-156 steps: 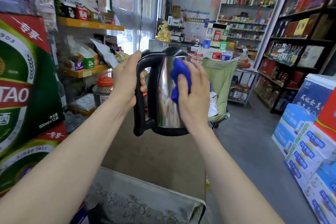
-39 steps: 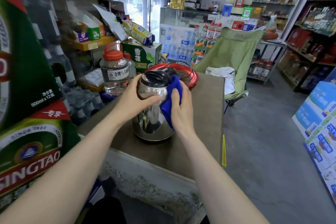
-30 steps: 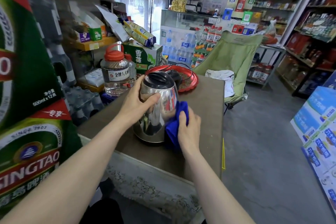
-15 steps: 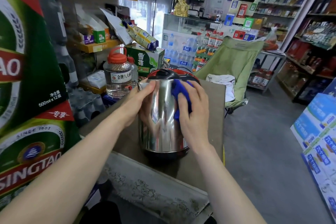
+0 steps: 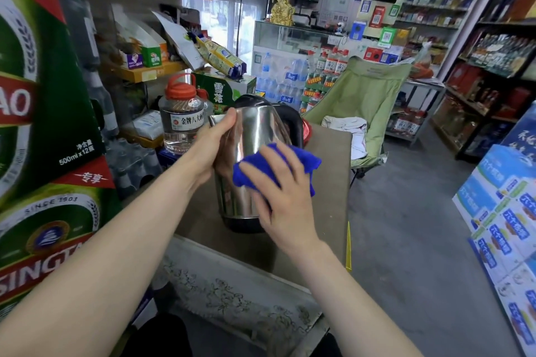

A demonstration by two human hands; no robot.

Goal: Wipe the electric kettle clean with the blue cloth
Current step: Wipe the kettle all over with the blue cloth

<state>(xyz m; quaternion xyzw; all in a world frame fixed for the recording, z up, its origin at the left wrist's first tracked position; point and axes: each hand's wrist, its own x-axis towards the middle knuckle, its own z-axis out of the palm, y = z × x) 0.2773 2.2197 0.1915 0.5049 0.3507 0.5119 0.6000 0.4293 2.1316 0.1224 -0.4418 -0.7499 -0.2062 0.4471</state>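
A shiny steel electric kettle (image 5: 255, 136) with a black lid, handle and base is held above the brown table (image 5: 327, 197), its handle turned away from me. My left hand (image 5: 216, 148) grips its left side near the spout. My right hand (image 5: 281, 197) presses a folded blue cloth (image 5: 275, 166) flat against the kettle's near right wall. The lower right part of the kettle is hidden behind that hand.
A clear jar with an orange lid (image 5: 181, 116) stands left of the kettle. Green beer cartons (image 5: 43, 124) wall off the left. A green folding chair (image 5: 362, 104) sits behind the table. Blue boxes (image 5: 504, 211) are stacked on the right beside grey floor (image 5: 406, 211).
The cloth has slid from the kettle's upper wall down to its middle. The kettle has tilted slightly and my left hand has shifted up towards the spout.
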